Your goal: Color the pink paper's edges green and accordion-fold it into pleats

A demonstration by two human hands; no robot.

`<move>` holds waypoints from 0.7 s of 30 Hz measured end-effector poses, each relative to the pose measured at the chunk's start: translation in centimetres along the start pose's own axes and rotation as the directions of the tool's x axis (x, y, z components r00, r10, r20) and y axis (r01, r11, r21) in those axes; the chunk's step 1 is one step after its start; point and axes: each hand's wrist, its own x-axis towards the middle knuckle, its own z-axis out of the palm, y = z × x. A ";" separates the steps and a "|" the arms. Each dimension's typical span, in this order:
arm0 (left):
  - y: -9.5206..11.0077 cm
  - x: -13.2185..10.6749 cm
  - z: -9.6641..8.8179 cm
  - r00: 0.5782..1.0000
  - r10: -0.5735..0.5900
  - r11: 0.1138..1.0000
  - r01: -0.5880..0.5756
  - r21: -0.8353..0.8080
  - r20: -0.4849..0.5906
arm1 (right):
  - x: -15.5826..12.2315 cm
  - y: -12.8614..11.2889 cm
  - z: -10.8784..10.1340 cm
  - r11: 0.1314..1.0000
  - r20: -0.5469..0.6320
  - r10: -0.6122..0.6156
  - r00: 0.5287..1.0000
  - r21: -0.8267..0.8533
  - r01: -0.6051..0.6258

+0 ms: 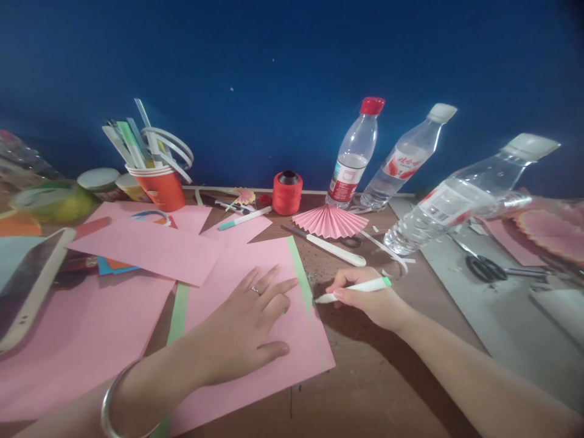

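Observation:
My left hand [255, 322] lies with fingers spread on a sheet of pink paper [228, 395], pressing it against the table. Green bands run along both long sides of this sheet; the right-hand green stripe [297, 263] is solid at the top and thinner and patchy lower down. In my right hand [365, 298] is a white marker [360, 291] with a green end, held like a pen. Its tip is at the sheet's right edge, beside the green stripe. Past the sheet lie a pleated pink paper fan [329, 221] and a white-handled knife [335, 249].
Three water bottles [349, 161] stand along the back right. A red thread spool [287, 193] and a red paper cup [159, 185] of markers stand at the back. More pink paper [82, 328] and a phone [34, 292] lie left; black-handled scissors [486, 267] lie right.

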 end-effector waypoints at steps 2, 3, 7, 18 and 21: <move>0.0 0.1 0.0 1.000 0.008 1.000 -0.008 0.017 0.002 | 0.1 0.0 0.0 0.999 -0.004 0.019 1.000 0.048 -0.019; 0.0 0.2 -0.1 1.000 0.013 1.000 -0.013 0.025 -0.001 | 0.1 0.0 0.0 0.997 -0.025 0.029 0.999 0.070 -0.027; 0.2 0.4 -0.2 0.999 0.037 0.999 -0.036 0.039 -0.036 | 0.0 0.1 0.2 0.996 0.028 0.014 1.000 0.087 -0.016; 0.5 0.3 -0.3 0.998 0.032 0.999 -0.032 -0.009 -0.052 | -0.1 -0.1 0.3 1.000 0.106 0.015 0.994 0.003 -0.015; 0.4 0.3 -0.2 0.999 0.031 0.999 -0.032 -0.018 -0.036 | -0.1 0.1 0.4 1.000 0.042 -0.022 0.999 -0.009 0.022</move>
